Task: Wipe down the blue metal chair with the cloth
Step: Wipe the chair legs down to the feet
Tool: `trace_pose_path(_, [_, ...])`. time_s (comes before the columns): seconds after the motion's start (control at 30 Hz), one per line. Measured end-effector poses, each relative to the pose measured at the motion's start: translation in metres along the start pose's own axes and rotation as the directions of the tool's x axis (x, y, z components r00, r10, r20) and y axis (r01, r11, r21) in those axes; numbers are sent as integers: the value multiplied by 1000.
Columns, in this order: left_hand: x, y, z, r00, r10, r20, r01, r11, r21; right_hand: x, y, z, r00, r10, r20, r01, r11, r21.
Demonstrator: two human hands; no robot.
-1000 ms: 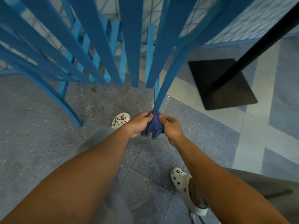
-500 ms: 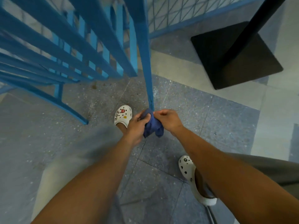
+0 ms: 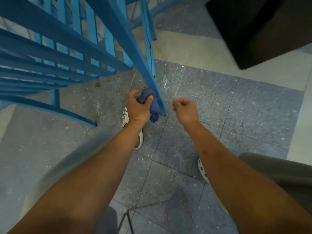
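Slanting across the upper left, the blue metal chair shows flat painted slats and thin angular legs, one leg rust-streaked. Low against that leg, the left hand grasps a bunched dark-blue cloth, soft and crumpled. Beneath sits a white foam clog with unreadable black lettering. Just right, the right hand is loosely clenched, holding nothing, above speckled grey terrazzo floor.
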State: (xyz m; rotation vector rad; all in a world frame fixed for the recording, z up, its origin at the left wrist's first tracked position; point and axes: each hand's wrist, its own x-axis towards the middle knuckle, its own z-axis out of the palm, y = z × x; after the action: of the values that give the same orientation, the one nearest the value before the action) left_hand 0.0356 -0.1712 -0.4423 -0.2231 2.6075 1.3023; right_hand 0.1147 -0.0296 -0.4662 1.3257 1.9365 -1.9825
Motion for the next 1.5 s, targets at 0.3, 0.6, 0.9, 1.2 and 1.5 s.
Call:
trace_pose_path(0.3, [24,-17,19,992,109,71,-119,979,167,25,-12,22,999,6,-44,4,977,214])
trace_pose_path(0.6, [18,-16,13,970,242,-19,-238,963,123,20,-5,32,989,59,-136,-1,922,388])
trace_pose_path(0.9, [36,-43,40,979,130,155,-165,957,238,29,28,31,980,122,-156,-63,939,338])
trace_pose_path(1.2, [33,-31,19,969,238,67,-245,959,142,23,39,39,991,99,-85,-73,961,268])
trace_pose_path(1.5, [36,-48,38,981,34,189,-85,959,271,16,51,60,991,90,97,-108,973,204])
